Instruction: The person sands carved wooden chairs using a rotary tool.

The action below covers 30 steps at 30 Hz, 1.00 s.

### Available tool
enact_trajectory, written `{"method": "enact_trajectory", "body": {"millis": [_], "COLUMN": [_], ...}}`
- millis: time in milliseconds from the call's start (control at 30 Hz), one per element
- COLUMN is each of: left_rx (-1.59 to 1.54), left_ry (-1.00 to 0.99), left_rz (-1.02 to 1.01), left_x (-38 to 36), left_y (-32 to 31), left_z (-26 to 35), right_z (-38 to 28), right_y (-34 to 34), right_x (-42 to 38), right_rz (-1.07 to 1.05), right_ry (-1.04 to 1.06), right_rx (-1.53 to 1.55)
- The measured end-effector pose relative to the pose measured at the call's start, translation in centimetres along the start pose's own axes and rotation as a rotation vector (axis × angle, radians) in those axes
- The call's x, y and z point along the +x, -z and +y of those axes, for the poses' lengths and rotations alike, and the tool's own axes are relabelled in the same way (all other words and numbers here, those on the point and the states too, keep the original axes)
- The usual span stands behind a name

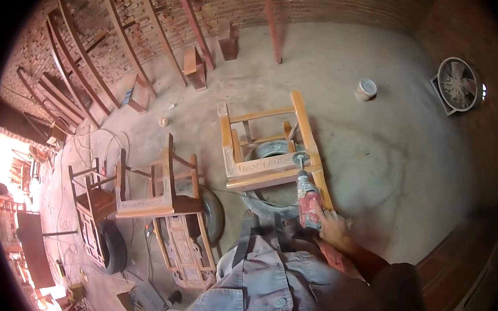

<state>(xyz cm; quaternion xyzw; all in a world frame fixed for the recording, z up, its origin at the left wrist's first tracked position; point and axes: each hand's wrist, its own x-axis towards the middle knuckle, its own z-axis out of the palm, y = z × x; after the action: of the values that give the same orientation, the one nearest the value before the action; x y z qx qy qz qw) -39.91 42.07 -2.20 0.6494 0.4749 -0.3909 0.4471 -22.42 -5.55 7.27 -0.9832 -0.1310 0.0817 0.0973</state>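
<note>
My right hand (pixel 335 228) is wrapped around the rear of a red power drill (pixel 310 205) that points away from me. At its front end, a small round disc (pixel 301 158) meets or hovers just over the carved rail of a wooden chair (pixel 271 168); contact cannot be made out. The chair lies tipped over with its legs pointing away, resting on or over a tyre (pixel 268 207). My left hand is out of sight.
More carved chairs (pixel 145 206) stand at the left among tyres (pixel 212 214) and loose cables (pixel 110 136). Long wooden boards (pixel 121 31) lean against the brick wall. A white bucket (pixel 366 90) and a round fan (pixel 457 84) are at the far right.
</note>
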Motion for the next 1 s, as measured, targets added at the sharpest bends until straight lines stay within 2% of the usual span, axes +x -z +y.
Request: {"method": "enact_trajectory", "body": {"millis": [133, 233, 267, 300, 367, 400, 433, 533, 633, 667, 767, 800, 1000], "left_rx": [0.030, -0.077, -0.210, -0.235, -0.198, -0.257, -0.197, -0.413, -0.604, -0.594, -0.618, -0.687, -0.817], "left_ry": [-0.099, -0.307, -0.399, -0.443, -0.379, -0.429, -0.379, -0.224, -0.264, -0.198, -0.165, -0.154, -0.184], "left_rz": [-0.066, -0.188, -0.315, -0.344, -0.543, -0.630, -0.655, -1.013, -1.281, -1.301, -1.257, -1.188, -1.182], "left_x": [5.2, 10.1, 12.0, 7.3, 3.4, 3.5, 2.5, -6.9, -0.4, -1.7, -3.3, -3.4, -3.7], "left_y": [3.4, 2.2, 0.4, -2.0, -7.2, -11.1, -14.1, -17.5, -25.0, -24.1, -24.0, -24.5, -26.9], "left_z": [4.2, 12.3, 15.8, 21.7, 28.7, 30.1, 31.3, 33.4, 31.5, 31.7, 30.9, 30.4, 28.5], "right_z": [-2.9, -4.3, -4.3, -5.0, -6.5, -5.6, -5.8, -7.7, -7.0, -6.6, -5.8, -5.5, -4.2], "right_y": [1.9, 2.4, 2.3, 2.8, 3.9, 1.9, 1.7, 2.8, 1.8, 1.5, 1.9, 2.0, 2.2], "right_x": [1.2, 2.4, 2.7, 2.8, 3.6, 3.7, 3.2, 3.7, 3.1, 2.5, 2.2, 2.2, 1.6], "right_rz": [0.057, 0.042, -0.009, -0.028, -0.058, -0.005, 0.014, 0.044, 0.047, 0.042, -0.047, -0.074, -0.185], "right_ry": [-0.050, -0.096, -0.102, -0.139, -0.208, -0.185, -0.198, -0.216, -0.189, -0.145, -0.159, -0.169, -0.203], "right_rx": [-0.002, 0.037, 0.093, 0.097, 0.102, 0.110, 0.119, 0.086, 0.057, -0.006, 0.032, 0.018, -0.099]}}
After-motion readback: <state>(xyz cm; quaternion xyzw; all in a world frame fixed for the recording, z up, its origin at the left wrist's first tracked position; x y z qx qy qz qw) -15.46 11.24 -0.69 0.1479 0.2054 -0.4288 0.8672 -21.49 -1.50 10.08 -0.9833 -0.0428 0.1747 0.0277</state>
